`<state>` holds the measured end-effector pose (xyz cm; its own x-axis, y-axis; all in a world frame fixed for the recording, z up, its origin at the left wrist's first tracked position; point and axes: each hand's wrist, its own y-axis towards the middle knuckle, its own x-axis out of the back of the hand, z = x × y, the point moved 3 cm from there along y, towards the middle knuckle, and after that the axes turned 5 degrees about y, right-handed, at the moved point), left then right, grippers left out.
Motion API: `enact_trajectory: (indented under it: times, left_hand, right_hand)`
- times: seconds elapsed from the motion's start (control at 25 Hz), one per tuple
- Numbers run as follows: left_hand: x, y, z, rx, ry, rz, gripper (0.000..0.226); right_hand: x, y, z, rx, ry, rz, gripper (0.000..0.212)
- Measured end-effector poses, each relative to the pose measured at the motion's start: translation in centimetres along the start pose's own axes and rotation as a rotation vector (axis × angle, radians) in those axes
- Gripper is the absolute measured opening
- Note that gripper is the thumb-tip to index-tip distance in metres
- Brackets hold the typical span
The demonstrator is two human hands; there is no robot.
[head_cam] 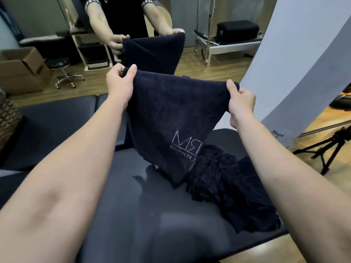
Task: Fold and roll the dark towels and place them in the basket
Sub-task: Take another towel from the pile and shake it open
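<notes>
Between the two raised hands hangs a dark towel [171, 114], stretched by its top edge above a dark padded table [133, 215]. Left hand [119, 82] pinches the top-left corner, thumb on the near face, fingers curled behind the cloth. Right hand [241, 103] pinches the top-right corner the same way, thumb on top of the hem. Towel drops below both hands, narrowing toward its lower end, which touches the table. Pale embroidered logo [185, 143] sits below and between the hands; it reads mirrored, so the lettering can't be made out properly.

Below the right hand, just right of the hanging towel's lower end, a crumpled pile of dark towels [233, 188] lies on the table, touching or overlapping the held one; can't tell which.

Beyond the hands, a mirror [190, 59] shows the same pose: reflected hands holding the towel. Far left of the left hand: cardboard box [20, 69] and a wheeled stool [62, 71] on the wood floor. Right of the right hand, lower down: a black tripod [326, 149]. Woven edge at far left [8, 114], possibly the basket; can't tell.
</notes>
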<state>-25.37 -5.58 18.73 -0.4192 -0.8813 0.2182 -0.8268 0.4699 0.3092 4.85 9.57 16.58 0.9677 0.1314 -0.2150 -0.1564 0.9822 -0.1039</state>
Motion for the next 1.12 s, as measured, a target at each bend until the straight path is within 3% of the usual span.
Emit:
enact_trajectory:
  times: [0.16,0.32,0.52,0.72,0.8,0.88,0.96,1.12]
  left_hand:
    - [2.1,0.5,-0.5,-0.027,0.034,-0.016,0.046]
    - [3.4,0.5,1.2,0.178,-0.102,0.117,0.049]
    - [4.5,-0.5,4.2,0.337,-0.077,0.28,0.049]
    - [5.6,-1.4,5.7,0.451,-0.385,0.181,0.028]
    - [5.6,-1.6,5.7,0.507,-0.327,0.151,0.021]
    - [5.6,-1.5,5.9,0.45,0.026,0.209,0.031]
    - [5.0,-1.5,5.2,0.266,0.366,0.28,0.043]
    - [0.7,-3.4,-0.9,-0.057,0.201,0.473,0.03]
  right_hand:
    - [-1.2,-0.4,0.5,0.001,-0.043,0.045,0.042]
    - [-2.8,-1.4,0.7,-0.013,0.054,0.126,0.033]
    - [-4.5,-2.0,1.1,-0.013,0.181,0.202,0.029]
    - [-4.9,-2.3,1.4,0.051,0.072,0.219,0.032]
    - [-5.0,-2.5,1.0,0.036,0.089,0.225,0.031]
    - [-5.3,-2.8,0.8,0.03,0.084,0.263,0.032]
    - [-5.8,-3.2,0.9,0.035,0.035,0.354,0.033]
    - [-7.7,-4.7,0.8,0.059,-0.077,0.528,0.044]
